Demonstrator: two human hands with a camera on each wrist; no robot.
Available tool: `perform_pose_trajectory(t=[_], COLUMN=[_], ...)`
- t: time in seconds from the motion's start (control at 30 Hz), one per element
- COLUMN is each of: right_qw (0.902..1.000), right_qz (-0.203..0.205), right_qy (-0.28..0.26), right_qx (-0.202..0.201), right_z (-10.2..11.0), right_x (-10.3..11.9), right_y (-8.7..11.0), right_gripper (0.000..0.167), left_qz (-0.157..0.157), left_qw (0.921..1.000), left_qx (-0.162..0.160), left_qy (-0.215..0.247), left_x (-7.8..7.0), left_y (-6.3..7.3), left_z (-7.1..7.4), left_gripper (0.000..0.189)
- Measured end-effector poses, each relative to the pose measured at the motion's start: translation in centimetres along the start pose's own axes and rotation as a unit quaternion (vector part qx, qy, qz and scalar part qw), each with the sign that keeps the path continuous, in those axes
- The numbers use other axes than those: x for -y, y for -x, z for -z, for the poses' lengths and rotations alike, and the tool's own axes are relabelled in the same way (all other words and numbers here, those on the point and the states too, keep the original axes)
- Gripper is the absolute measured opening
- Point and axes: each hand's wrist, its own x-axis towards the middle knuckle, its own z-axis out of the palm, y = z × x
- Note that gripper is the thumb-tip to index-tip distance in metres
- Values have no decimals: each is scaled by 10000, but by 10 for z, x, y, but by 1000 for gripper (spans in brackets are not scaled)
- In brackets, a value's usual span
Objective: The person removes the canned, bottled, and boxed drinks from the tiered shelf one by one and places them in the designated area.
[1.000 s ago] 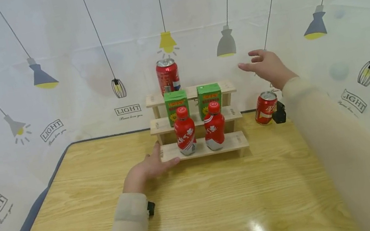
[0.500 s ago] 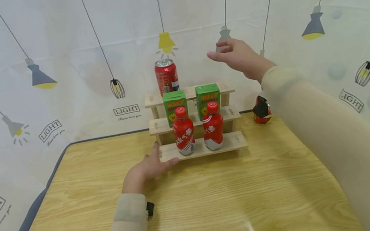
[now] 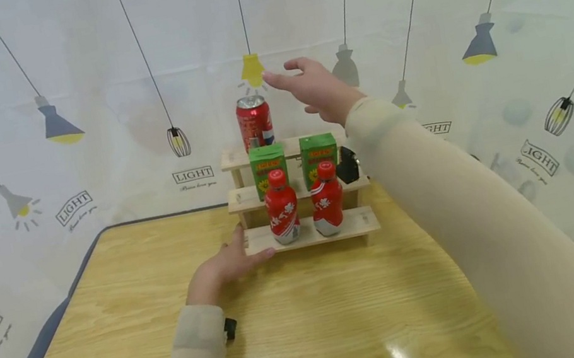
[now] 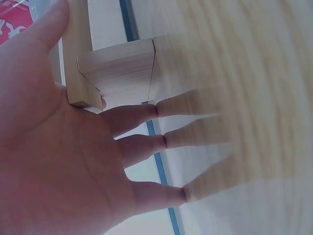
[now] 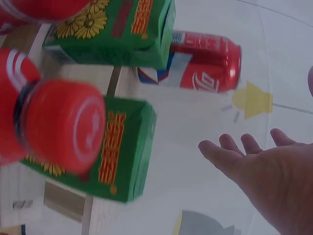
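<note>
My left hand [image 3: 226,264] rests at the left end of a three-tier wooden rack's lowest board [image 3: 253,240], thumb along its front. In the left wrist view three straight fingers [image 4: 142,147] touch the table, and the palm meets the board end [image 4: 80,90]. My right hand [image 3: 318,89], holding nothing, hovers palm up above the top tier, right of a red soda can [image 3: 254,122]. Two green drink cartons [image 3: 269,166] [image 3: 318,151] stand on the middle tier, two red bottles [image 3: 282,212] [image 3: 327,205] on the lowest.
The wooden table [image 3: 312,322] meets a lamp-printed cloth [image 3: 129,136] along its back and left side. A black wrist camera [image 3: 348,165] hangs below the right wrist, in front of the rack's right side. The right sleeve [image 3: 456,187] covers the table's back right.
My right hand has moved left, from the back right to above the rack. Its sleeve now hides the second red can at the right. My left hand stays at the rack.
</note>
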Motion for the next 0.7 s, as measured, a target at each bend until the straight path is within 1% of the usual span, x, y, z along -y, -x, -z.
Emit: perform_pose_trajectory(t=[0.2, 0.4, 0.5, 0.6, 0.7], right_qw=[9995, 9953, 9917, 9875, 9840], right_qz=[-96, -352, -549, -661, -676], right_qy=[-241, -863, -1132, -1419, -1639], right_qx=[205, 277, 249, 193, 163], right_z=[-26, -51, -61, -68, -73], right_x=[1, -2, -4, -8, -10], right_y=[-13, -27, -32, -36, -36], right_gripper=[92, 93, 95, 89, 81], left_qz=[-1, 39, -24, -95, -114], left_qw=[10000, 9998, 9998, 9998, 9998], left_qx=[28, 26, 15, 24, 33], left_qy=[-48, -170, -193, -188, -146], left_x=[1, 6, 8, 9, 8], left_y=[1, 0, -2, -2, -1], left_z=[0, 1, 2, 2, 1], left_gripper=[125, 124, 125, 125, 124])
